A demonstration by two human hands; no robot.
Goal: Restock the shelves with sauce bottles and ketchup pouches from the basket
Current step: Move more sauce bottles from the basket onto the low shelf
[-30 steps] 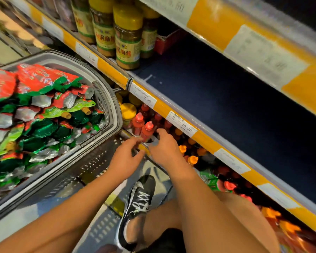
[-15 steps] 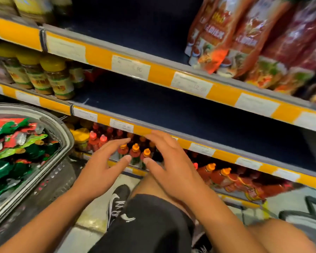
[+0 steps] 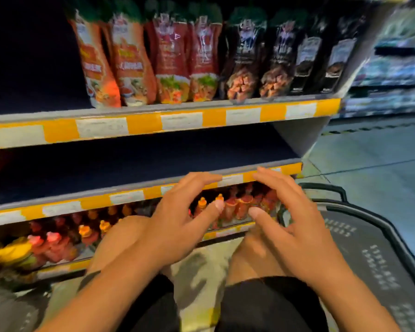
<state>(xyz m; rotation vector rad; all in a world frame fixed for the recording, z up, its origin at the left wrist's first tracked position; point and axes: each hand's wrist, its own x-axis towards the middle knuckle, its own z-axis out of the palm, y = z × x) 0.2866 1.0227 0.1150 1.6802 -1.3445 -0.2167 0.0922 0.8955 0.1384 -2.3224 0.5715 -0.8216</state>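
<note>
Since a moment ago both hands have lifted and swung right along the shelves, and the pouch-filled basket has dropped out of sight on the left. Now my left hand [image 3: 175, 226] and right hand [image 3: 290, 226] hover side by side, fingers spread and holding nothing, in front of the sauce bottles [image 3: 240, 207] on the bottom shelf [image 3: 120, 197]. Pouches [image 3: 177, 68] stand on the upper shelf, far off. Near right sits a dark basket [image 3: 369, 248].
</note>
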